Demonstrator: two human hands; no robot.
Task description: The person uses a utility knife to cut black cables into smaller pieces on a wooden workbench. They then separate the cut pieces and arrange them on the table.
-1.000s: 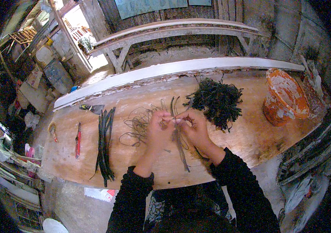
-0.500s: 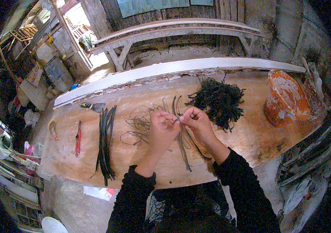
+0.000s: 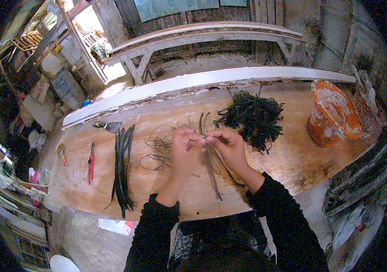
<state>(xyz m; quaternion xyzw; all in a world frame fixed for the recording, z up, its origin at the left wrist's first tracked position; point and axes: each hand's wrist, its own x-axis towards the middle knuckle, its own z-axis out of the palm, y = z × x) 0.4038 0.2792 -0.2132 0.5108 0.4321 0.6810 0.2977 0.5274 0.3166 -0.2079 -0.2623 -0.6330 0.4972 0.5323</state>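
Over the middle of the table, my left hand [image 3: 184, 147] and my right hand [image 3: 226, 144] meet at the fingertips, both closed in a pinch. Between them is a small piece of a thin dark strip, mostly hidden by the fingers. Several thin dark strips [image 3: 214, 181] show below and above my hands, some lying on the wood. Tangled thin cord or wire [image 3: 158, 152] spreads beside and behind my left hand. Beyond my right hand sits a heap of short black knotted strips [image 3: 253, 119]. To the left lies a bundle of long black strips [image 3: 121, 170].
On the wooden table [image 3: 80, 195] lie red-handled pliers or cutters [image 3: 91, 164], a scraper [image 3: 107, 126] and a small curved tool [image 3: 61, 153]. An orange bucket [image 3: 334, 113] smeared with white stands at the right. A long white board [image 3: 193, 80] runs along the far edge, with a bench [image 3: 211, 37] behind.
My fingertips have drawn closer together around the strip, and both hands have shifted slightly left in view. Things on the table lie as before.
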